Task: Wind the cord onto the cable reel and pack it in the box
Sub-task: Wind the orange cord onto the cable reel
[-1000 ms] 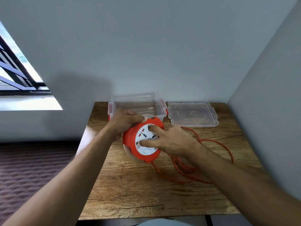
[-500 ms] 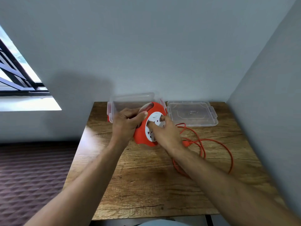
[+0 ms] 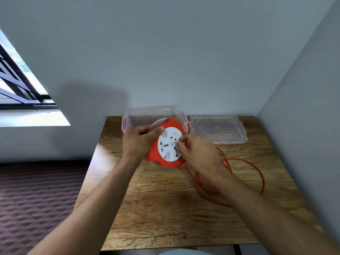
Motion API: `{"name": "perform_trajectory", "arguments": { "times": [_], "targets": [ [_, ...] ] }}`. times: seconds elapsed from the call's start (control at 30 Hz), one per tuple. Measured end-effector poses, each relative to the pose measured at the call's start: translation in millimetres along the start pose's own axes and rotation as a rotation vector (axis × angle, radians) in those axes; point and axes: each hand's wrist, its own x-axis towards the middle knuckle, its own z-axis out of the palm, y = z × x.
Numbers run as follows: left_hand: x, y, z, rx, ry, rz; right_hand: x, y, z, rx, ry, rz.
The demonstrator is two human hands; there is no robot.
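Since the earlier frame, the cable reel point(image 3: 168, 144) has tipped back so its white socket face points up at the camera, and the right hand point(image 3: 197, 153) has slid toward that face's right edge. Reel sits at the centre of the frame, its lower rim on or just above the table point(image 3: 165, 208); contact cannot be confirmed.

Left hand point(image 3: 138, 142) is closed around the reel's left rim, thumb over the top edge. Judged purpose: hold the orange housing steady while the inner disc is turned. Right hand's fingers point(image 3: 181, 142) are curled against the white disc's right side, pressing on it; whether they pinch a knob cannot be told, motion blur hides it. This looks like the cranking grip.

Orange cord point(image 3: 257, 173) lies in loose loops on the table at right of centre, partly under the right forearm, feeding toward the reel's lower right. Most of it appears unwound, so winding is at an early stage.

Clear box point(image 3: 150, 112) stands open just behind the reel, against the wall. Its lid point(image 3: 218, 131) lies flat beside it, upper right of the table, out of the way for packing later.

Risk, as judged: loops could tangle as they are drawn in.
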Motion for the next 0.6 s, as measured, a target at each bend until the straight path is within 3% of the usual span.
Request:
{"name": "perform_trajectory", "arguments": {
  "times": [0.07, 0.13, 0.23, 0.37, 0.5, 0.6],
  "targets": [
    [7, 8, -7, -0.014, -0.061, -0.088, 3, 11, -12, -0.202, 0.009, -0.355],
    [12, 16, -13, 0.012, -0.182, -0.144, 4, 18, -19, -0.401, -0.115, -0.706],
    [19, 23, -18, 0.124, -0.335, -0.191, 7, 19, -20, -0.538, -0.199, -0.983],
    [23, 23, -14, 0.261, -0.4, -0.212, 8, 14, -11, -0.63, -0.24, -1.07],
    [16, 19, -9, 0.221, -0.377, -0.214, 8, 12, -4, -0.635, -0.201, -1.067],
    [11, 18, -7, 0.162, -0.336, -0.185, 6, 15, 8, -0.605, -0.152, -0.96]
  ]
}}
